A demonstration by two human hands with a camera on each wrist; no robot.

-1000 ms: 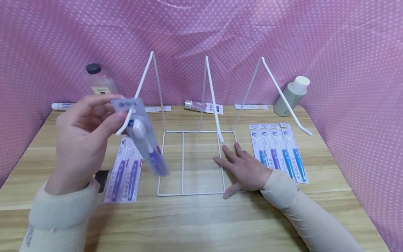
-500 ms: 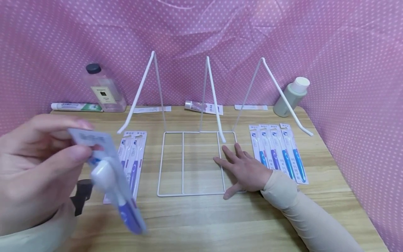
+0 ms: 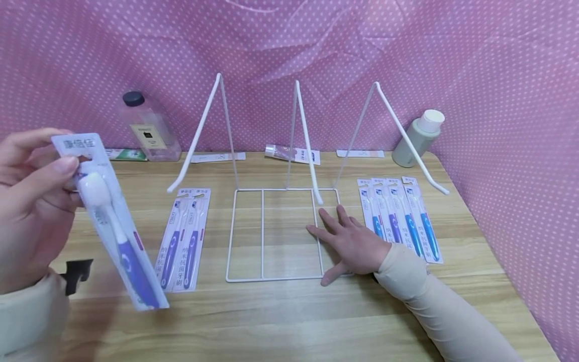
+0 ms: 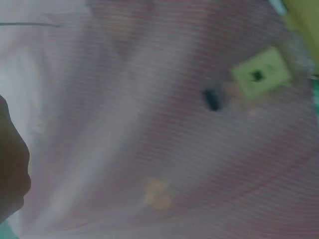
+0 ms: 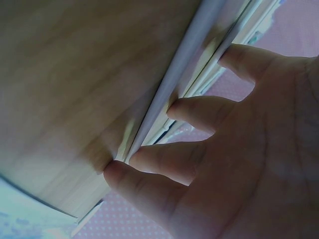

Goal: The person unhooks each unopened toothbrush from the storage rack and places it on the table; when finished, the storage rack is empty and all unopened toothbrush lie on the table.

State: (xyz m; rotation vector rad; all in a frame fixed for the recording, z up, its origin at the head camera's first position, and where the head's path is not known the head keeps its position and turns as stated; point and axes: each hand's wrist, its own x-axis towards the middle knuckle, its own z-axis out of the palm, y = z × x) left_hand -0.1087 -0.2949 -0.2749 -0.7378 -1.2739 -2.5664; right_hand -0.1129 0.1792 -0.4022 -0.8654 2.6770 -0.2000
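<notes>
At the left of the head view, my left hand (image 3: 36, 201) pinches a packaged toothbrush (image 3: 122, 231) by the top of its card. The toothbrush has a purple handle and hangs tilted, its lower end toward the right. My right hand (image 3: 350, 244) rests with spread, straight fingers on the right side of the base of a white wire rack (image 3: 262, 236). In the right wrist view, fingertips (image 5: 144, 159) touch a white bar at the tabletop. Three bent arms (image 3: 199, 130) rise from the rack, with nothing hanging on them. The left wrist view is blurred and shows only the hand's edge (image 4: 12, 164).
Two purple packaged toothbrushes (image 3: 183, 241) lie left of the rack; several blue and purple ones (image 3: 398, 218) lie right. Along the back stand a pink bottle (image 3: 151, 130) and a green bottle (image 3: 416, 138), with toothpaste tubes (image 3: 294, 154) between. A pink dotted cloth (image 3: 271, 40) surrounds the table.
My left hand has moved left, away from the rack's left arm, carrying the packaged toothbrush along. The right hand and the rack have stayed in place.
</notes>
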